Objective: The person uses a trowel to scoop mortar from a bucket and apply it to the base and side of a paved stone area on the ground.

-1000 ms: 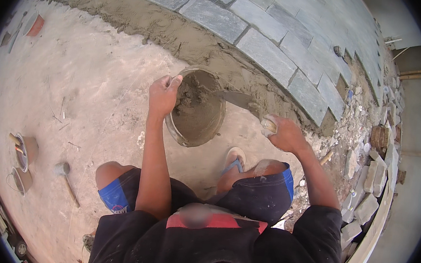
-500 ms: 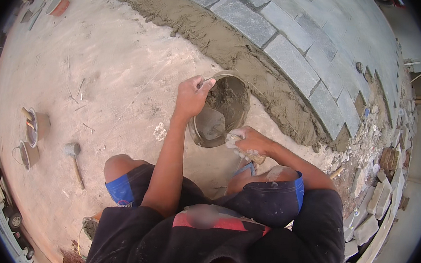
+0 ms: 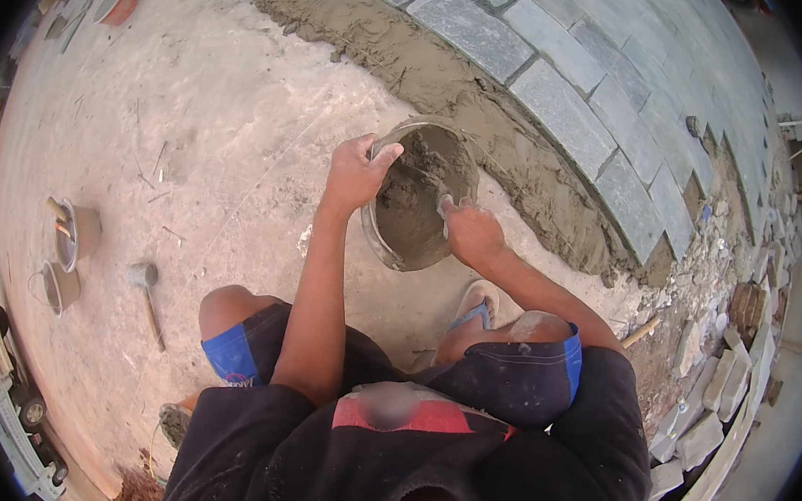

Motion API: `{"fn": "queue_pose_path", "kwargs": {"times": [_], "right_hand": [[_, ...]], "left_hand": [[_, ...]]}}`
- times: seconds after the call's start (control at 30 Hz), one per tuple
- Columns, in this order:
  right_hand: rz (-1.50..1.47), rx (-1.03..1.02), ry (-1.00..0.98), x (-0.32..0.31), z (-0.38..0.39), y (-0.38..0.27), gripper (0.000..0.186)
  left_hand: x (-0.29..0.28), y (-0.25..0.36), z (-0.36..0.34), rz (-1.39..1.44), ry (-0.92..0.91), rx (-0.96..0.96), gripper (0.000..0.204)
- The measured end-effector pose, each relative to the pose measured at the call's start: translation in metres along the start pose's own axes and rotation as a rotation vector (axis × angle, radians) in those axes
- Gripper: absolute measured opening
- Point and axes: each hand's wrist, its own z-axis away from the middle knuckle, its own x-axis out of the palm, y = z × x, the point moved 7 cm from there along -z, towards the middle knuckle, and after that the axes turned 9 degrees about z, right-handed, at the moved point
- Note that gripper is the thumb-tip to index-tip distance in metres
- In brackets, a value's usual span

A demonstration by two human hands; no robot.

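Bucket (image 3: 387,257): right in front of me, just beside the wet mortar strip (image 3: 519,189), grey mortar (image 3: 411,221) coating its inside.
Left hand (image 3: 358,174): I've got it clamped on the left rim, thumb over the lip, arm reaching nearly straight.
Right hand (image 3: 474,233): curled round what looks like a trowel (image 3: 419,171), blade mostly hidden, forearm slanting in from the right.
Scooping, by my read: I'd brace that rim firmly, slide the blade low along the wall and lift level, so nothing slops.
Knuckles: close over the mix; I'd carry the wrist higher.
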Motion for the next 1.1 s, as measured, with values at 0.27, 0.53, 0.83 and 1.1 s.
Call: {"fn": "queue_pose_path", "kwargs": {"times": [0.27, 0.53, 0.83, 1.1], "right_hand": [[0.283, -0.068, 0.156, -0.079, 0.033, 0.011, 0.027], [0.15, 0.094, -0.039, 0.0, 0.001, 0.027, 0.032], [0.026, -0.025, -0.086, -0.024, 0.037, 0.029, 0.035], [-0.598, -0.027, -0.274, 0.08, 0.019, 0.047, 0.033]], "left_hand": [[0.002, 0.007, 0.005, -0.03, 0.0, -0.013, 0.043], [0.037, 0.02, 0.012, -0.102, -0.064, 0.121, 0.038], [0.026, 0.018, 0.02, -0.133, -0.024, 0.121, 0.044], [0.036, 0.018, 0.024, -0.017, -0.075, 0.1, 0.044]]}}
